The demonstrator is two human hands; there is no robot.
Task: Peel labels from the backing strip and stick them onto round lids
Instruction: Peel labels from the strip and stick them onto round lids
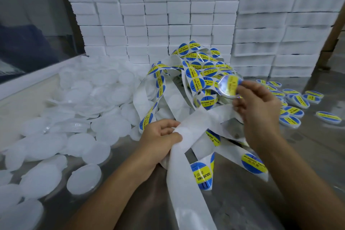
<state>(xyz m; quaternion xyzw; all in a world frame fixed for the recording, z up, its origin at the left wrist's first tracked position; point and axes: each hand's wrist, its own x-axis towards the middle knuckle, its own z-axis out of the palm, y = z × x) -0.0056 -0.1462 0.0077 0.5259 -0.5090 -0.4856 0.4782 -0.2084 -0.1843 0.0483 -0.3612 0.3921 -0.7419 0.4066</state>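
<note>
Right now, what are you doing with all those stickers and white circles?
A person is labelling lids. The left hand grips the white backing strip, while the right hand pinches a peeled blue and yellow label in the air. Plain white lids wait in a pile on the left of the metal table. Lids already labelled lie on the right. White boxes are stacked behind.

A grey metal bench (233,209) carries everything. Plain white round lids (82,178) heap across its left side up to the raised left edge. A tangle of white backing strip (186,188) with blue-and-yellow labels (202,174) sprawls over the middle. Labelled lids (296,111) lie near the right edge. Stacked white boxes (155,20) line the far edge.
</note>
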